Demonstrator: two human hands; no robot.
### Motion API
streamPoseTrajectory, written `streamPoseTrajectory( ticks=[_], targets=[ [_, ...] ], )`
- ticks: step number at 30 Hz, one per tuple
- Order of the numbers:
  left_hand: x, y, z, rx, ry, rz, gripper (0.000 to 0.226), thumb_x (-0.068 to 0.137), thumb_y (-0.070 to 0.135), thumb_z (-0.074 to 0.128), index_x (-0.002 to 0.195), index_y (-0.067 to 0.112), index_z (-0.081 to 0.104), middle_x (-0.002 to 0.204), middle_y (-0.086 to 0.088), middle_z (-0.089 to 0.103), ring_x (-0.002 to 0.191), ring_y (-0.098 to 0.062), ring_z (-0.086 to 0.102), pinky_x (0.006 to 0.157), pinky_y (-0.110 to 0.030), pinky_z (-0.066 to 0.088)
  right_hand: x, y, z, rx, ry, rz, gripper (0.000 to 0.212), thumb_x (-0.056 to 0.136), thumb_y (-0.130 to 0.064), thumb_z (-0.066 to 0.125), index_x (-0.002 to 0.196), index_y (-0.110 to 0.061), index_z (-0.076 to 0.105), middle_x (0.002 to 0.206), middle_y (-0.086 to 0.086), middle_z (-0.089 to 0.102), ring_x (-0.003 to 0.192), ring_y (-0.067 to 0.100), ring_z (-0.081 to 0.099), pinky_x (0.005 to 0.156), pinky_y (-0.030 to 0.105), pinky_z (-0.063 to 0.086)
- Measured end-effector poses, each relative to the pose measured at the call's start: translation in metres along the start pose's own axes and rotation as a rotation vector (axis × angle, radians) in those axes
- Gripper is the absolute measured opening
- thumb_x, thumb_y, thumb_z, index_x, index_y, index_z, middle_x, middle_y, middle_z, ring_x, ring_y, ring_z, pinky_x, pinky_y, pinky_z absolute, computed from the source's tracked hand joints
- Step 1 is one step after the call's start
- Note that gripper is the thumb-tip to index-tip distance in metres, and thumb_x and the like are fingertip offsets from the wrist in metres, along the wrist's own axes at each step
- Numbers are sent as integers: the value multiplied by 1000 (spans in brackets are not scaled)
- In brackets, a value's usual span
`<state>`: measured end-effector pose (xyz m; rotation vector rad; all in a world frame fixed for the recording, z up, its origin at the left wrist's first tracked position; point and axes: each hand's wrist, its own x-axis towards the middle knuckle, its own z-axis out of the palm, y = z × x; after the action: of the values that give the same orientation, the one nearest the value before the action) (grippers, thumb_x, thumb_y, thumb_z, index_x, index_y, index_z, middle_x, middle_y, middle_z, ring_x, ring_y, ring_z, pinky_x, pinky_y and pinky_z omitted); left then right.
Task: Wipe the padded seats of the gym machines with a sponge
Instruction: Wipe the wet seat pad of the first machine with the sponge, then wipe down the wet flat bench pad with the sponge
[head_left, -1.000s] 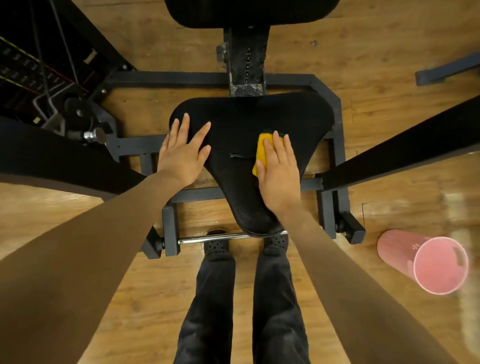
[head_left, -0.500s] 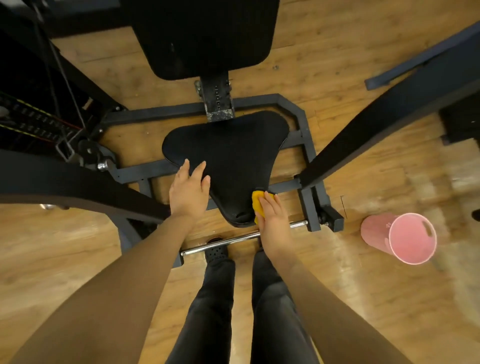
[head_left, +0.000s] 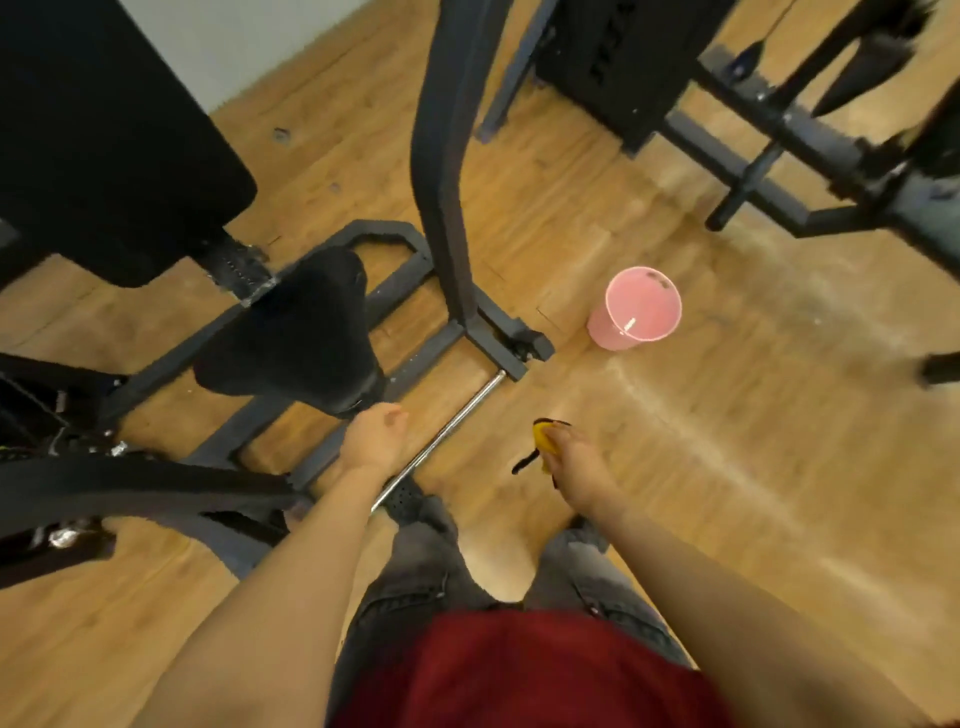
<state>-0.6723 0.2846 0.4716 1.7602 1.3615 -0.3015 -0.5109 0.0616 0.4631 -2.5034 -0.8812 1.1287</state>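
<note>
Wooden plank floor (head_left: 701, 467), pale scuffed streak running across it right of the person. Black-framed gym machine on the left; its padded seat (head_left: 296, 332) sits just beyond the left hand (head_left: 375, 436), not touched by either hand. Backrest pad (head_left: 104, 145) upper left, blurred.

Hands: left hand loosely curled, holding nothing, hovering above the chrome bar (head_left: 441, 436). Right hand (head_left: 569, 460) gripping the yellow sponge (head_left: 544, 441) out over bare floor, well apart from the seat; a dark strap or edge trails from it, too blurred to name.

Risks, as I judge them:
- Near foot sits against the chrome bar; a step right could catch it and trip.
- Pink bucket (head_left: 636, 309) stands open on the floor to the far right, near the frame's foot (head_left: 511, 345); a careless stride may tip it.
- Curved upright post (head_left: 441, 171) rises between seat and bucket; shoulder or head could clip it when turning.

Open room: broad floor to the right and near right. Second machine frame (head_left: 779, 130) closes off the far right. Left side is crowded with bars.
</note>
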Motion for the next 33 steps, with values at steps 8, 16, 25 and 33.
streamPoseTrajectory(
  ticks=[8, 16, 25, 33],
  targets=[
    [-95, 71, 148, 238, -116, 78, 27, 98, 22, 46, 118, 14, 64, 117, -12, 62, 107, -29, 56, 80, -26, 36, -118, 221, -25, 304, 47, 372, 27, 98, -34, 49, 107, -12, 61, 77, -4, 57, 74, 18, 54, 71, 37, 49],
    [-137, 160, 282, 479, -245, 194, 31, 98, 19, 45, 114, 3, 65, 124, -19, 61, 113, -33, 56, 91, -33, 42, -207, 380, -55, 766, 300, 720, 25, 98, -24, 51, 113, -6, 61, 80, 2, 63, 63, 8, 54, 48, 19, 36],
    [-140, 323, 445, 699, -477, 448, 30, 99, 18, 46, 120, 4, 63, 126, -15, 60, 115, -29, 54, 95, -28, 38, -264, 484, -40, 1300, 475, 1033, 32, 92, -10, 54, 60, -6, 52, 46, 0, 44, 41, 12, 39, 42, 21, 31],
    [-116, 511, 609, 844, -644, 542, 23, 98, 16, 48, 111, 8, 65, 125, -17, 61, 115, -26, 54, 86, -21, 34, -231, 610, -139, 1423, 647, 1199, 27, 94, -12, 52, 72, -1, 62, 56, 10, 56, 45, 20, 49, 39, 20, 36]
  ],
)
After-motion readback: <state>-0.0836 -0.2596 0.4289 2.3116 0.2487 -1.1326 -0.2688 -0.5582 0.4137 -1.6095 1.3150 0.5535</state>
